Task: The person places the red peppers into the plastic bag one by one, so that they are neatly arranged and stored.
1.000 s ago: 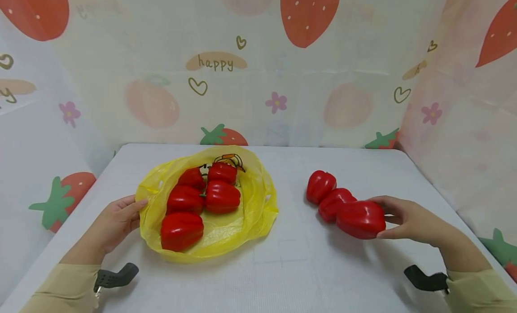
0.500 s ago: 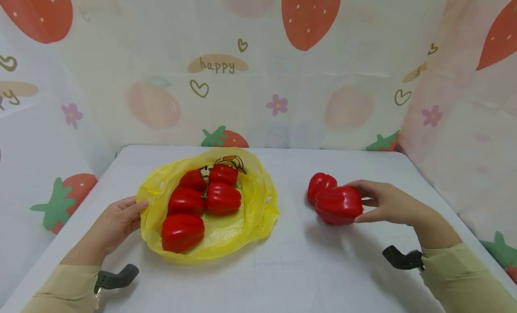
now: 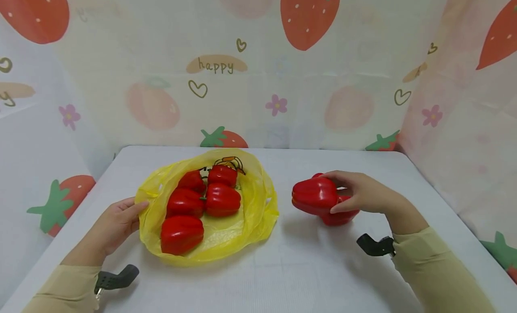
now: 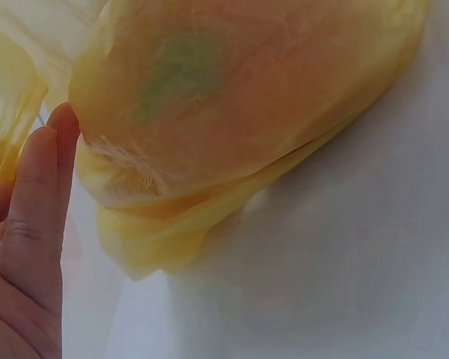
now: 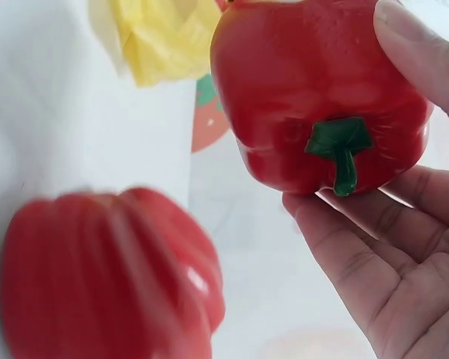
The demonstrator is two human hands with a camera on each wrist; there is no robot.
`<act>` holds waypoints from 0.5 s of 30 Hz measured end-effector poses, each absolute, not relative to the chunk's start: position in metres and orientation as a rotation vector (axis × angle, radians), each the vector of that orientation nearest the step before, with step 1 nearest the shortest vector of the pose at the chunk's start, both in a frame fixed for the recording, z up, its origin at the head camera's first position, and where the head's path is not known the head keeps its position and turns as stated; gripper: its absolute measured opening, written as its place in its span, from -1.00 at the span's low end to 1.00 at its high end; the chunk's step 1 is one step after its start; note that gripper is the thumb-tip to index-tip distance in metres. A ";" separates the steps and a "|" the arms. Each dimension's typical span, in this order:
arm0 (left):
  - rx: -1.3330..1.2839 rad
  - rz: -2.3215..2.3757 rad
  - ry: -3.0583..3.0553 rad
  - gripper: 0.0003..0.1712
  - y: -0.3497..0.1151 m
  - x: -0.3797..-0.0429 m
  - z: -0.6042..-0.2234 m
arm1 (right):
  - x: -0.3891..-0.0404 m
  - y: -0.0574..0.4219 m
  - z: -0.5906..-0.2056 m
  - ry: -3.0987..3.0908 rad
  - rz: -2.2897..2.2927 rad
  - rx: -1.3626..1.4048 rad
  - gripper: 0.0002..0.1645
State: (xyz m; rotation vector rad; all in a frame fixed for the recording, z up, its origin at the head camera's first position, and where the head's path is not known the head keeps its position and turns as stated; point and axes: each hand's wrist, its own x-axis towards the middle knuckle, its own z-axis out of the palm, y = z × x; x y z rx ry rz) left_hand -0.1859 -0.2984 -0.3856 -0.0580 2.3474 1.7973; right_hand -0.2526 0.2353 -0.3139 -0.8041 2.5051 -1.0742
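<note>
My right hand [image 3: 363,191] grips a red bell pepper [image 3: 313,195] between thumb and fingers, raised off the table. Its green stem faces the palm in the right wrist view. Just beneath it is another red bell pepper [image 3: 340,218], partly covered by the hand and held pepper. A further bell pepper [image 3: 317,175] shows only a sliver behind. At the left, my left hand [image 3: 117,223] pinches the rim of a yellow plastic bag [image 3: 258,223]. Several red bell peppers [image 3: 223,200] lie inside the bag, whose mouth faces up.
All of this is on a white-covered table [image 3: 278,277]. White table surface lies between the bag and the loose peppers. A strawberry-printed curtain [image 3: 258,93] surrounds the table's back and sides.
My right hand has carried the held bell pepper leftward, passing over the loose peppers. My left hand and the yellow plastic bag have stayed in place.
</note>
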 end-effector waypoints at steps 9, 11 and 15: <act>-0.067 1.783 2.354 -0.19 -0.298 -0.187 -0.386 | -0.260 0.196 -0.303 2.488 -1.055 -0.778 -0.16; -0.066 1.784 2.352 -0.19 -0.297 -0.188 -0.386 | -0.261 0.188 -0.302 2.474 -1.075 -0.780 -0.16; -0.064 1.793 2.349 -0.20 -0.298 -0.187 -0.386 | -0.263 0.170 -0.302 2.425 -1.129 -0.759 -0.15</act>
